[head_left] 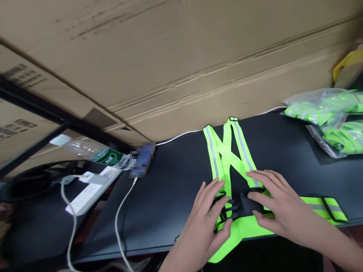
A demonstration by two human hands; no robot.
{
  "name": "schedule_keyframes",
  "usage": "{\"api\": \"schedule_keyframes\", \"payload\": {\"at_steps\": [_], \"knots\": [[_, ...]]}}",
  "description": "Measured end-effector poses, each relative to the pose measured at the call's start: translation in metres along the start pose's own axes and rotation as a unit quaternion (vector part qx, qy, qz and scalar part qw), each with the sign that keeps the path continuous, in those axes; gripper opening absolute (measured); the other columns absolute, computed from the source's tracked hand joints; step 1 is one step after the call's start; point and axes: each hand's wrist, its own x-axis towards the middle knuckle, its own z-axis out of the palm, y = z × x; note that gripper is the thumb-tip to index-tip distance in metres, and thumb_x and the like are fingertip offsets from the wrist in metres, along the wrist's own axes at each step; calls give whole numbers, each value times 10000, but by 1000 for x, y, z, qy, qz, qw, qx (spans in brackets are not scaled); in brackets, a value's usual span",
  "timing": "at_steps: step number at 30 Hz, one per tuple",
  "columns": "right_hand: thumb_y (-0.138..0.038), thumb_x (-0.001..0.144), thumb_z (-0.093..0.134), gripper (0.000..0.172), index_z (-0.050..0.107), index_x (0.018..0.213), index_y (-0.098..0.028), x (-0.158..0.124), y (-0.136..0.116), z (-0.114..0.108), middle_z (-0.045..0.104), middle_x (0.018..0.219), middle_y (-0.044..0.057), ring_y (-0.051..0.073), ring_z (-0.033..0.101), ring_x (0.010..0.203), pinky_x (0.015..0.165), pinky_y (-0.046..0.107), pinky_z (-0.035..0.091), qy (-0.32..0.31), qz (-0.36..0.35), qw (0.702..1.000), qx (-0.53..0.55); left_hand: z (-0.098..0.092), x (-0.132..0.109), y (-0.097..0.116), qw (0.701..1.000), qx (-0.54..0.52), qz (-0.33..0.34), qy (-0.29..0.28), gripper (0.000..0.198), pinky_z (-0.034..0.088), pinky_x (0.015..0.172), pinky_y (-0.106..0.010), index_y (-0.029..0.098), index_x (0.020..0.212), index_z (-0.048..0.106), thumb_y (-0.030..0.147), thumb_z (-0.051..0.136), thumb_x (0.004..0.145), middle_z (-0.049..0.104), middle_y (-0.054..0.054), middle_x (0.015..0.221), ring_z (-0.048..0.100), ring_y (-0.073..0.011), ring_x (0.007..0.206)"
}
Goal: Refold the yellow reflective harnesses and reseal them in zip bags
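Note:
A neon green reflective harness vest with grey stripes lies on the black tabletop, its straps crossed. My left hand is at the left strap, thumb and forefinger around the pronged half of a black side-release buckle. On the other side, my right hand has thumb and forefinger at the black socket half. The two buckle halves lie close together; whether they touch is hard to see. The wide green waist band runs below both hands and hangs over the table's front edge.
Clear bags of folded green vests lie at the right. Cardboard boxes stand behind the table. To the left are a plastic bottle, a white power strip, a blurred-out phone-like object and a white cable.

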Motion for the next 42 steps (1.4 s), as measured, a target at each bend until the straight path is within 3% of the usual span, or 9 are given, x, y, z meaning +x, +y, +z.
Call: {"api": "schedule_keyframes", "payload": {"at_steps": [4,8,16,24,27,32,35,38,42], "knots": [[-262,875,598,231,663,1096,-260,2,-4,0,551,1370,154,370,508,1263,904,563,540,9,25,999,39,8,3,5,999,-30,-16,-12,342,405,1172,-573,261,1326,507,310,522,988,397,-121,1584,338,-324,1496],[-217,868,608,211,663,1070,-242,3,-5,0,586,1227,122,308,532,1180,901,473,538,-20,31,997,69,17,4,2,998,-58,-9,-8,348,357,1191,-585,241,1335,468,261,508,991,464,-137,1532,402,-306,1465],[-169,846,621,214,657,1054,-205,7,-6,3,590,1136,94,269,538,1052,857,431,508,-25,24,998,52,19,0,-3,994,-106,-17,-3,343,379,1173,-554,229,1327,458,207,500,987,465,-132,1518,313,-297,1510],[-112,802,621,212,637,1002,-181,11,-6,17,675,1097,50,254,565,1013,864,421,515,-21,-46,998,27,25,0,2,991,-118,-24,-54,347,503,1100,-461,191,1347,483,202,489,1001,342,-120,1623,179,-322,1534],[-91,839,612,205,627,1031,-161,15,-9,16,657,1117,67,239,562,1039,904,394,519,-40,-53,996,53,24,0,2,985,-156,-48,-61,510,565,1030,-465,216,1493,324,213,480,1007,254,-127,1664,166,-331,1525],[-243,926,674,214,596,1112,-170,17,-15,13,616,1248,99,243,539,1196,996,365,511,-90,-37,989,109,15,-3,-1,969,-217,-76,-92,987,577,1005,-500,290,1571,-237,152,513,944,-10,-121,1690,134,-375,1508],[-460,892,692,416,563,1180,-189,19,-19,15,607,1313,112,250,525,1271,1034,375,507,-115,-14,984,133,11,-3,2,956,-251,-92,-122,1237,678,799,-430,342,1521,-339,72,599,762,-166,-90,1666,154,-454,1489],[-483,845,729,565,520,1275,-180,25,-23,20,640,1278,119,263,574,1237,1049,425,510,-126,-11,984,124,8,-1,5,947,-266,-101,-149,1336,685,601,-356,382,1474,-401,18,574,636,-259,-64,1638,171,-520,1463],[-426,745,838,754,470,1340,-144,31,-27,26,654,1258,147,304,603,1219,1027,468,533,-129,-17,987,95,8,1,6,945,-274,-94,-151,1333,684,637,-392,398,1491,-370,29,555,605,-270,-40,1640,206,-524,1469]]}}
